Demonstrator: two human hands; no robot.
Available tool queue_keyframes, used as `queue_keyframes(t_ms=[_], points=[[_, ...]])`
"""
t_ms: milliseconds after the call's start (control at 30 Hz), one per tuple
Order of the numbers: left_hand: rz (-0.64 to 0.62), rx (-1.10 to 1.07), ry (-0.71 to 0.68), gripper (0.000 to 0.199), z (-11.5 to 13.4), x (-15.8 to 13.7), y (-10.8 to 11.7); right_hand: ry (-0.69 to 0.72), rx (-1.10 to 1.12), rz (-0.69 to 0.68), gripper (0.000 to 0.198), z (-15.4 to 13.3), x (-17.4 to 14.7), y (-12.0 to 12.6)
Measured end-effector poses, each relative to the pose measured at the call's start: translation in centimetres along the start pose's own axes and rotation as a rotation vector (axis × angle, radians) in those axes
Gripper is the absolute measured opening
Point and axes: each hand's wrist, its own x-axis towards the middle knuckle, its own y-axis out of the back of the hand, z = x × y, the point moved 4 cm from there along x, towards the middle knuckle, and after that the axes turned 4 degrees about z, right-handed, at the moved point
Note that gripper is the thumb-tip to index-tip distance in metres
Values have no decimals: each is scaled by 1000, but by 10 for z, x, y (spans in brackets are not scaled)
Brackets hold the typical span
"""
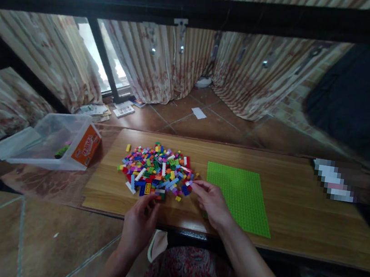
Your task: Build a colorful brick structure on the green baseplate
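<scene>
A heap of small multicoloured toy building bricks (155,164) lies on the wooden tabletop. At its near edge my left hand (140,217) has its fingers curled in, the tips beside a dark green brick (162,196). Whether that brick is gripped or just touched is hard to see. My right hand (213,203) reaches to the heap's right edge with thumb and forefinger pinched together. Right by those fingertips are small purple and blue bricks, and what sits in the pinch is too small to make out. A green studded baseplate (240,197) lies flat, partly behind my right hand and forearm.
Left of the table stands a clear plastic box (48,156) with an orange label and a few bricks inside. A blurred-out flat object (334,180) lies at the table's right end. A black metal bar (202,13) crosses above, before striped curtains (168,63).
</scene>
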Motion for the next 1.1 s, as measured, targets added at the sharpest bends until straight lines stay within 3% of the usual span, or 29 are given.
queue_keyframes(t_ms=[100,200,400,600,767,867,1000,1100], points=[[-27,-90,29,27,7,2,-7,-109,151,-10,35,-2,-5,15],[-61,-143,21,26,17,4,-16,-82,149,-5,33,-2,-8,22],[-122,-130,10,23,28,3,-24,229,-165,-20,18,1,-2,-4],[-138,-138,62,22,21,-3,-27,307,-422,-82,12,0,12,-29],[-151,-124,76,21,17,-1,-29,426,-568,-27,17,-22,25,-29],[-166,-150,85,20,16,1,-29,533,-781,16,24,-39,39,-33],[-162,-158,77,18,14,3,-28,537,-1057,-11,21,-46,57,-46],[-172,-151,74,19,12,3,-28,528,-1112,-21,19,-44,64,-53]])
